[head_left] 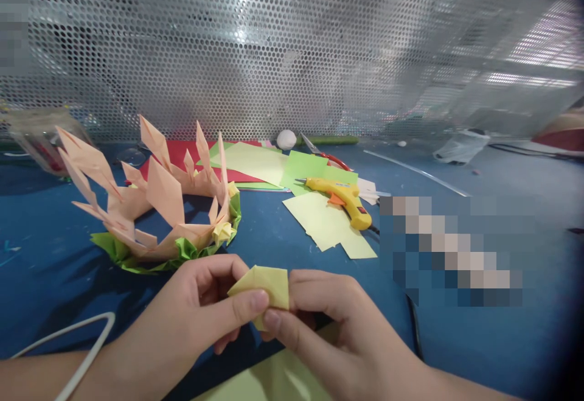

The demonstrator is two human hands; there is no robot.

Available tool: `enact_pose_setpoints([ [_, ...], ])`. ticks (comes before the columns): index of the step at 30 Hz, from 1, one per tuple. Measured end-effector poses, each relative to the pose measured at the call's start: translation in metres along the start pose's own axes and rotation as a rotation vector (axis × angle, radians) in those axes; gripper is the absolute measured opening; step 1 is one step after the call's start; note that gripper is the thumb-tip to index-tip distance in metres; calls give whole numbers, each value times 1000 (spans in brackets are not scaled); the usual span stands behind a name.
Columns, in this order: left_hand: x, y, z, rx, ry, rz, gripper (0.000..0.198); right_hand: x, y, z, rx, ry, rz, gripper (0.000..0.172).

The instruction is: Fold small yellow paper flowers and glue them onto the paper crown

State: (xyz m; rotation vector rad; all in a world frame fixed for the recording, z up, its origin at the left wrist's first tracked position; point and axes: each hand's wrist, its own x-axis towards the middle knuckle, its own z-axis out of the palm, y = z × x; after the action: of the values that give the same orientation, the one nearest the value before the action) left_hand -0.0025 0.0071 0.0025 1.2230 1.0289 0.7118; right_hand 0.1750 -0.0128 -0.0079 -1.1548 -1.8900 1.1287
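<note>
Both hands pinch a small folded piece of yellow paper (pixel 264 285) just above the blue table (pixel 55 267). My left hand (pixel 201 310) grips its left side with thumb and fingers closed. My right hand (pixel 333 322) holds its right edge, thumb pressed against the fold. Behind the hands stands a ring-shaped paper lotus (pixel 155 206) with peach petals and green leaves at its base. A sheet of yellow-green paper (pixel 274 380) lies under my wrists at the bottom edge.
Loose yellow, green and red paper sheets (pixel 319 218) lie mid-table with a yellow glue gun (pixel 344 200) on them. Red-handled scissors (pixel 328 156), a white ball (pixel 286 139) and a green stick (pixel 328 140) sit near the perforated metal wall (pixel 292 48). A white cable (pixel 77 340) loops at left; a clear jar (pixel 39 139) stands far left.
</note>
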Motion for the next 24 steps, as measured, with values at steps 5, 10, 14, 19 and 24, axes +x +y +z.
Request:
enact_pose_setpoints([
  [5, 1, -4, 0, -82, 48, 87, 12, -1, 3, -4, -68, 191, -32, 12],
  [10, 2, -7, -1, -133, 109, 69, 15, -5, 5, -10, -130, 240, -238, 19],
  [14, -1, -8, -3, -309, 100, -100, 22, -4, 7, -11, -175, 245, -302, 25],
  [19, -1, -11, -4, -204, 162, -52, 32, -1, 5, -10, -182, 240, -324, 23],
  [24, 3, -10, -2, -215, 170, -2, 37, -4, 0, -8, -156, 296, -328, 17],
])
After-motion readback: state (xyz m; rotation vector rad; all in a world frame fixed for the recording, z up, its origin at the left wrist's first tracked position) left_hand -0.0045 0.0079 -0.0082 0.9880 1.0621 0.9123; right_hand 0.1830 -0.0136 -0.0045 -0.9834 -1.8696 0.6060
